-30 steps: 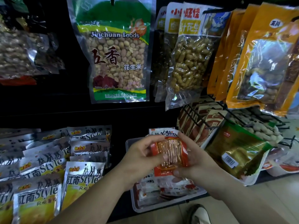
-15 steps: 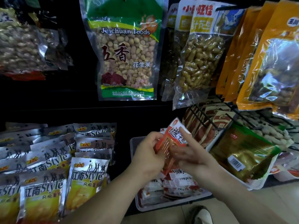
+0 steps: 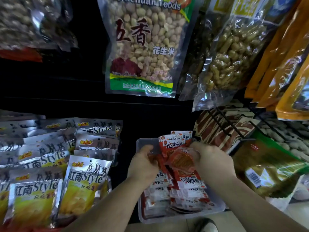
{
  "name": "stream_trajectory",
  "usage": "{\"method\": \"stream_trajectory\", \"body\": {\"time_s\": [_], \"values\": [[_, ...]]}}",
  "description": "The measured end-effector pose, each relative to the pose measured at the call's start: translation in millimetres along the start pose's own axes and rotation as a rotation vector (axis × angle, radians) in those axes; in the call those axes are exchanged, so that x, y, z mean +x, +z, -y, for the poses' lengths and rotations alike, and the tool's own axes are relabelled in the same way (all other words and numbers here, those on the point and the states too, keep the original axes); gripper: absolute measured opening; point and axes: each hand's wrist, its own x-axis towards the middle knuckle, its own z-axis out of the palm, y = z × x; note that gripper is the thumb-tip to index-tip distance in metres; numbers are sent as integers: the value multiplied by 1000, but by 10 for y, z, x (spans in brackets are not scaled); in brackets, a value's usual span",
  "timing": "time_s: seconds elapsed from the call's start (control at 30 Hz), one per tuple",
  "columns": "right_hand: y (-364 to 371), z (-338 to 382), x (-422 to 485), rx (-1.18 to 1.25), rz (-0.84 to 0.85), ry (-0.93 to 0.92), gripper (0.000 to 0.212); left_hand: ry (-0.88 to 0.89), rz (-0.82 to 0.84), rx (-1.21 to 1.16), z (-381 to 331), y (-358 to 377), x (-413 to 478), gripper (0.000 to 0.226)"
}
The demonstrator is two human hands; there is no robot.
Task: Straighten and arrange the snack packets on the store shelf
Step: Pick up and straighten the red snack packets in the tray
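Both my hands are down in a clear plastic tray (image 3: 222, 207) full of small red-and-white snack packets (image 3: 187, 195). My right hand (image 3: 212, 159) grips an orange-red packet (image 3: 181, 160) from its right side. My left hand (image 3: 143, 164) has its fingers curled on the left edge of the red packets just beside it. Two or three red packets (image 3: 173, 141) stand upright at the tray's back, right behind my fingers. The lower packets lie flat in loose layers.
Silver-and-yellow "Style" packets (image 3: 83, 181) lie in rows to the left. Big bags of peanuts (image 3: 143, 44) and shelled nuts (image 3: 232, 52) hang above. A black wire rack (image 3: 222, 121) with brown packets and a green-gold bag (image 3: 270, 169) crowd the right. A shoe (image 3: 205, 225) shows below.
My hands have dropped from above the tray down into it, carrying the orange-red packet to the upright packets at the back. The view has moved closer to the shelf.
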Motion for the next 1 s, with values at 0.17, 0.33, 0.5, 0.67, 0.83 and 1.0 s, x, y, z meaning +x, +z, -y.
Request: {"method": "stream_trajectory", "body": {"time_s": [0.17,0.33,0.5,0.67,0.83,1.0], "values": [[466,-99,218,-275,306,-65,34,-58,15,-97,95,116,140,58],[801,-264,344,202,874,80,47,-80,52,-165,88,272,206,43],[1026,-369,523,302,528,137,18,-77,20,-214,93,323,230,44],[1351,-254,901,334,282,-3,53,-69,-50,-218,133,226,345,50],[1593,-269,1089,40,157,2,60,-28,-52,-198,143,169,363,49],[1620,-418,1090,139,-25,13,9,2,-44,-197,92,193,340,49]]}}
